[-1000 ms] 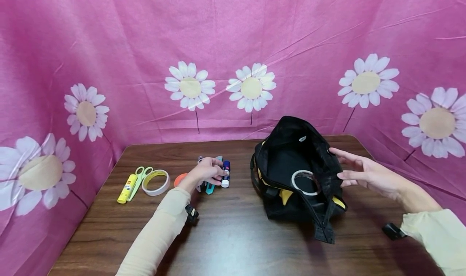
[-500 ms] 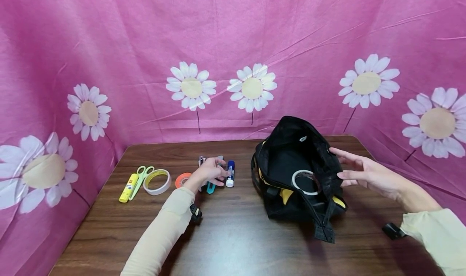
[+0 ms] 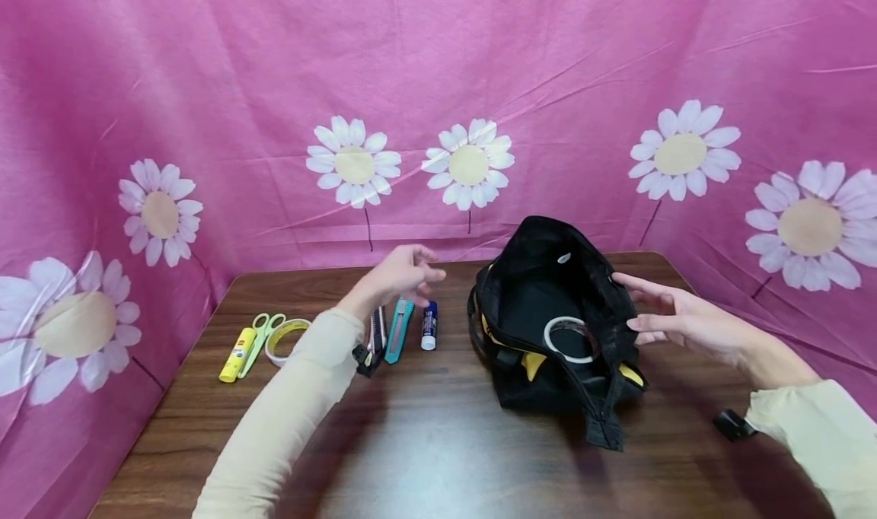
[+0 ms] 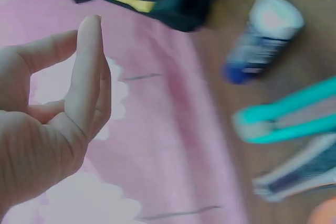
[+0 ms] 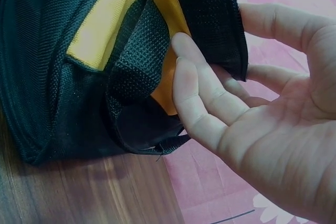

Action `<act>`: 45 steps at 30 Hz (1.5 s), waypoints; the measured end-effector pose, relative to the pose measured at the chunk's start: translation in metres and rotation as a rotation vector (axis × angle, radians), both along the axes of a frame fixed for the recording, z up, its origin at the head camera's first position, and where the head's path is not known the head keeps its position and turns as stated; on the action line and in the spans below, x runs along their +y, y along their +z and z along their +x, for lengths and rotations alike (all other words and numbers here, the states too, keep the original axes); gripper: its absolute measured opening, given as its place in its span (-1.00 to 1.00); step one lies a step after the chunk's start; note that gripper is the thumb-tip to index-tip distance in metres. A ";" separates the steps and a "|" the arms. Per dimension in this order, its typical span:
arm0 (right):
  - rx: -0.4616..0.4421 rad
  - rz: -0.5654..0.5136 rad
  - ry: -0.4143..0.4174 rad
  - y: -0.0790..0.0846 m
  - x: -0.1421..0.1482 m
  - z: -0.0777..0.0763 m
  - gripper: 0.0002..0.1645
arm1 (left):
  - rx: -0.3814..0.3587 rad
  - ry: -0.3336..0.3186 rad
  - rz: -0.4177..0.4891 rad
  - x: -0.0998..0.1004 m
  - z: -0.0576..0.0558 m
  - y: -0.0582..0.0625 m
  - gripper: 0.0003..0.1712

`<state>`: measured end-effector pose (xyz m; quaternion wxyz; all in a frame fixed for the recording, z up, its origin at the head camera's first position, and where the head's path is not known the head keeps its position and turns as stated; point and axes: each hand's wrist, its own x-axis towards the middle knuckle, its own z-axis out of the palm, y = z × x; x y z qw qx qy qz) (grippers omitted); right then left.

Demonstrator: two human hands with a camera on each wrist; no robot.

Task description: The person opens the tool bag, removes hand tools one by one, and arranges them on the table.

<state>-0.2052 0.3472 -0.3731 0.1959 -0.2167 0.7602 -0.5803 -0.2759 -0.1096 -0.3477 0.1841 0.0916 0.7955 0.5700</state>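
Observation:
My left hand (image 3: 397, 275) hovers above the far part of the table with relaxed fingers and nothing in them. In the left wrist view its thumb and fingertips come close together around bare air. Below it lie a blue-and-white glue stick (image 3: 428, 327), a teal box cutter (image 3: 396, 340) and a second, greyish cutter (image 3: 377, 329). My right hand (image 3: 692, 332) holds the right rim of an unzipped black bag (image 3: 510, 386), the zippered edge between its fingers (image 5: 197, 108) in the right wrist view. Inside the bag shows a white tape roll (image 3: 548, 340).
Left on the wooden table (image 3: 438, 458) are a yellow glue tube (image 3: 237, 356), green-handled scissors (image 3: 255, 349) and a white-and-yellow tape roll (image 3: 272, 348). My left sleeve (image 3: 274, 420) hides the orange tape in the head view. A pink flowered cloth (image 3: 411, 62) hangs behind.
The left hand has lifted off the cutters and moved up toward the back of the table, uncovering the teal cutter. The right hand stays on the bag's rim.

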 end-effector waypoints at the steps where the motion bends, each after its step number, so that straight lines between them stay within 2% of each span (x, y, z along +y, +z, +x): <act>1: 0.002 0.003 -0.005 0.001 0.000 0.000 -0.14 | 0.013 -0.013 -0.007 0.005 -0.001 0.011 -0.40; 5: 0.036 0.032 -0.031 0.005 -0.002 -0.002 -0.13 | 0.045 -0.074 -0.009 0.028 -0.004 0.050 -0.42; 10: 0.063 0.069 -0.055 0.011 -0.003 -0.003 -0.12 | 0.091 -0.111 -0.015 0.063 -0.007 0.086 -0.50; 14: 0.064 0.071 -0.057 0.014 -0.006 -0.003 -0.11 | 0.140 -0.140 -0.009 0.093 -0.009 0.102 -0.53; 18: 0.054 0.070 -0.063 0.014 -0.008 -0.002 -0.11 | 0.110 -0.200 0.028 0.124 -0.010 0.107 -0.52; 21: 0.036 0.064 -0.065 0.013 -0.009 -0.002 -0.11 | 0.059 -0.234 0.035 0.146 -0.013 0.103 -0.55; 25: 0.016 0.055 -0.067 0.012 -0.011 -0.001 -0.10 | 0.018 -0.264 0.055 0.173 -0.021 0.092 -0.60; 32: 0.018 0.046 -0.073 0.010 -0.011 0.002 -0.10 | 0.031 -0.268 0.139 0.205 -0.034 0.064 -0.52; 37: 0.028 0.030 -0.072 0.010 -0.011 0.005 -0.11 | 0.073 -0.209 0.257 0.219 -0.044 0.039 -0.48; 40: 0.028 0.015 -0.058 0.011 -0.010 0.007 -0.11 | 0.094 -0.187 0.295 0.221 -0.049 0.026 -0.54; 45: 0.041 -0.025 -0.027 0.009 -0.006 0.008 -0.13 | 0.051 -0.207 0.342 0.218 -0.054 0.006 -0.66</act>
